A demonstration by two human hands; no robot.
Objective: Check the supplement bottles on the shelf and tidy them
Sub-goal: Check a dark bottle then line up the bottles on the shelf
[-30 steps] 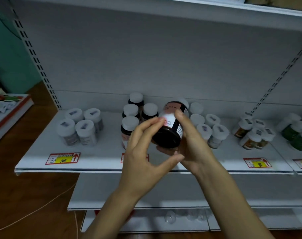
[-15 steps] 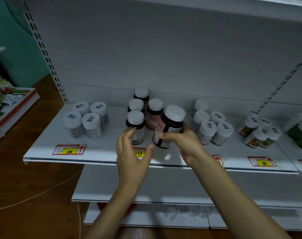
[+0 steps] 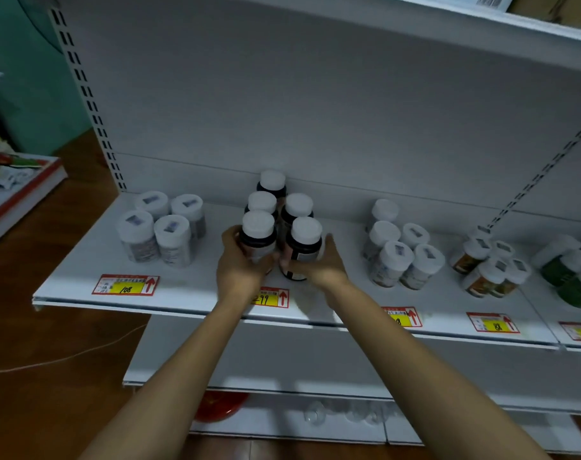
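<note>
Several dark supplement bottles with white caps stand upright in a tight cluster at the middle of the white shelf (image 3: pixel 196 287). My left hand (image 3: pixel 241 270) wraps the front left dark bottle (image 3: pixel 258 235) from its left side. My right hand (image 3: pixel 319 267) grips the front right dark bottle (image 3: pixel 304 245), which stands on the shelf next to the other. Three more dark bottles (image 3: pixel 297 207) stand behind these two, reaching to the back panel. My fingers hide the lower labels of both front bottles.
Pale bottles (image 3: pixel 163 229) are grouped at the left, another pale group (image 3: pixel 400 249) to the right, then small orange-labelled bottles (image 3: pixel 490 263) and green ones (image 3: pixel 571 273). Yellow price tags (image 3: pixel 126 285) line the shelf's front edge. A lower shelf (image 3: pixel 315 370) sticks out below.
The bottle that I held tilted in the air now stands upright on the shelf at the front right of the dark cluster. My left hand has closed on the front left bottle.
</note>
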